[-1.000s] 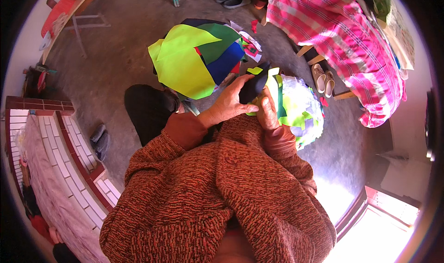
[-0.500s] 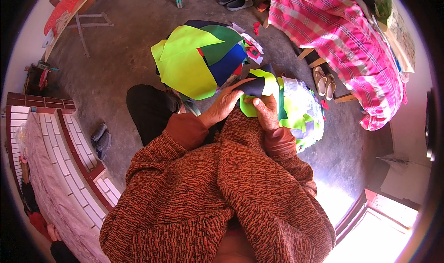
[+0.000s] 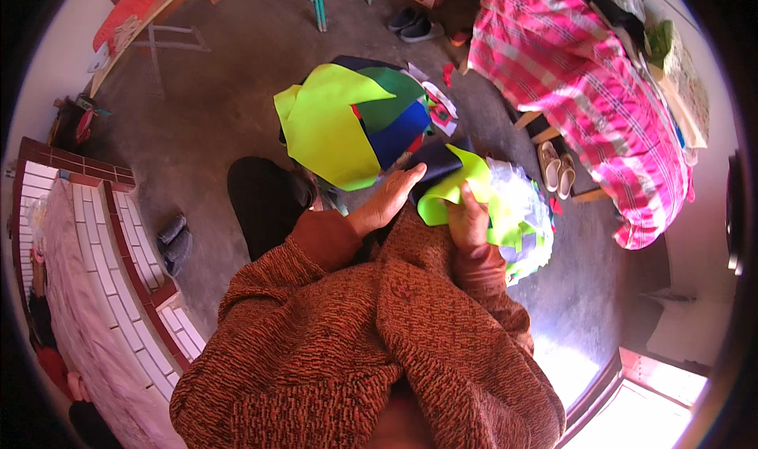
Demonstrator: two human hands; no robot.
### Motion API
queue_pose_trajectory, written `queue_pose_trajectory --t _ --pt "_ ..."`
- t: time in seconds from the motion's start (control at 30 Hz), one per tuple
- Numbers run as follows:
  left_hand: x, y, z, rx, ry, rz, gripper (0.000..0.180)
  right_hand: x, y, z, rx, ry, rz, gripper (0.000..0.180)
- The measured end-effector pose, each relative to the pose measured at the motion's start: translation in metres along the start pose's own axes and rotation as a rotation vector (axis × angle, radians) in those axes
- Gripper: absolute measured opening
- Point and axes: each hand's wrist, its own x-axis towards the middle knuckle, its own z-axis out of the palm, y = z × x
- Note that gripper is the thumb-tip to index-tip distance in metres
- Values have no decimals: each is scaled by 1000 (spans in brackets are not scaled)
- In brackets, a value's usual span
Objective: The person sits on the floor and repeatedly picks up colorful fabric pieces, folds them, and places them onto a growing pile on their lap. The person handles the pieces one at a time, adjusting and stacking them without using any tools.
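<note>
My left hand (image 3: 388, 202) grips the edge of a dark navy cloth piece (image 3: 434, 163), thumb along its near side; its other fingers are partly hidden. Against that piece lies a curled lime-yellow cloth piece (image 3: 467, 172), pinched by my right hand (image 3: 471, 221) between thumb and fingers. A heap of large flat cloth pieces (image 3: 328, 137), lime, green and blue, lies just beyond my left hand on a support that is mostly covered. Beside my right hand sits a rounded pile of lime, white and green scraps (image 3: 517, 204), partly in bright light.
A bench or bed under a pink plaid cloth (image 3: 568, 93) stands at the right, with beige shoes (image 3: 557, 169) beside it. Dark slippers (image 3: 414, 26) and a teal-legged stool (image 3: 318, 7) are farther off. Grey shoes (image 3: 174, 244) lie left, near a white-tiled ledge (image 3: 110, 251).
My left hand's fingers have shifted from over the navy piece to its edge. The lime piece has been turned out into a wider curl by my right hand. The view has tilted slightly.
</note>
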Motion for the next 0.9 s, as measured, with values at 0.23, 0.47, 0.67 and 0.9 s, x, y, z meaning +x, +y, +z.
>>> queue_pose_trajectory --t 0.23,0.47,0.67,0.9 --pt "73 28 -40 -1434 187 -662 52 -8 -35 -36 297 -197 71 59" --pt "145 -2 -54 -1337 292 -759 42 -10 -18 -56 284 -239 140 48" --pt "165 -86 -81 -1308 486 -787 44 -8 -13 -41 150 -75 136 52" --pt "151 -146 -136 -1086 692 -853 48 -4 -10 -42 130 -43 121 50"
